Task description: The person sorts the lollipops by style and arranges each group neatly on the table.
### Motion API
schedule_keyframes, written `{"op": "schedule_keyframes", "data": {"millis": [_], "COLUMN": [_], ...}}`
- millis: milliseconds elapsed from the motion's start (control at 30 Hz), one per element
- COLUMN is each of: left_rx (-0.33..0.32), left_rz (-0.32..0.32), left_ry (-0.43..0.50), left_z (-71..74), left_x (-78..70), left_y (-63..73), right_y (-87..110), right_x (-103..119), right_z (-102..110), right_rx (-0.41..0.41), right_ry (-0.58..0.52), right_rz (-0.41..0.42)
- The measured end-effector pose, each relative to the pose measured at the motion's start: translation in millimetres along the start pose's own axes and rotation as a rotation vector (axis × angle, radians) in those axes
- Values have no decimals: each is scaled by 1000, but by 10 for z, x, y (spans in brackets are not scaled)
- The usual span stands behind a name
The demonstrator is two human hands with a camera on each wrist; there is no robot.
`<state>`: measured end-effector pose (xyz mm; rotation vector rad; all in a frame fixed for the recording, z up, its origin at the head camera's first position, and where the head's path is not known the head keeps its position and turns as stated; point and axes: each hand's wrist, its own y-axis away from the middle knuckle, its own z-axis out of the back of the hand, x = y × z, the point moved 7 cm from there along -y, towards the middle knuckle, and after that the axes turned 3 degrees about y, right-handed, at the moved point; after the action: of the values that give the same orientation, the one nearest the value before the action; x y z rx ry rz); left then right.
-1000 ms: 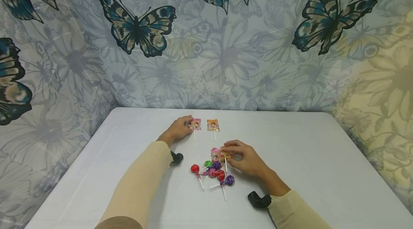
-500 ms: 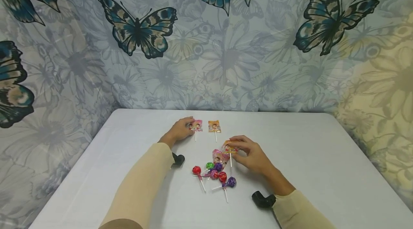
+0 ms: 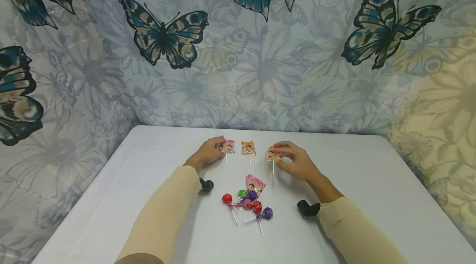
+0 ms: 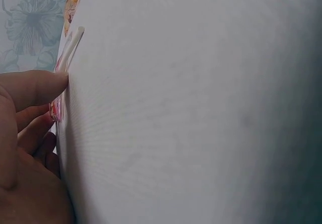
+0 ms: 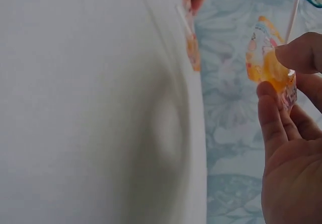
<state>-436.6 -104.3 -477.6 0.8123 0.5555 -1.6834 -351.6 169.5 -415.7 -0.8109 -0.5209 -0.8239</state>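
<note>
At the back of the table, a flat pink-wrapped lollipop (image 3: 228, 146) lies with its stick toward me. My left hand (image 3: 209, 150) holds its left edge between thumb and fingers; the left wrist view has the thumb (image 4: 43, 87) by the stick. My right hand (image 3: 297, 160) pinches an orange-wrapped lollipop (image 3: 273, 154) by its wrapper, stick pointing down. In the right wrist view this orange lollipop (image 5: 266, 58) sits between thumb and fingertips, raised off the table. Another orange-wrapped lollipop (image 3: 248, 148) lies between the two hands.
Nearer me is a loose pile: a pink-wrapped lollipop (image 3: 255, 185), a green ball lollipop (image 3: 242, 193), a red one (image 3: 227, 198), a purple one (image 3: 267, 213) and several more. The white table (image 3: 334, 173) ends at a butterfly-patterned backdrop (image 3: 267, 74).
My right hand has lifted the orange-wrapped lollipop from the pile and carried it back and right, level with the row. The left hand has stayed at the pink lollipop.
</note>
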Motion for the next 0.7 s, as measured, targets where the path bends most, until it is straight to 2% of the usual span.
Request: {"op": "schedule_keyframes", "data": {"millis": [167, 400, 700], "left_rx": [6, -5, -6], "left_rz": [-11, -17, -1], "left_ry": [-7, 2, -21], "left_z": [3, 4, -5], "left_x": [-11, -11, 2], "left_y": [-2, -5, 0], "right_y": [-136, -240, -312], "right_x": [-195, -408, -526], "right_z": [53, 68, -15], "right_rx": [9, 24, 34], "right_ry": [50, 67, 97], "right_rz": [-63, -164, -174]}}
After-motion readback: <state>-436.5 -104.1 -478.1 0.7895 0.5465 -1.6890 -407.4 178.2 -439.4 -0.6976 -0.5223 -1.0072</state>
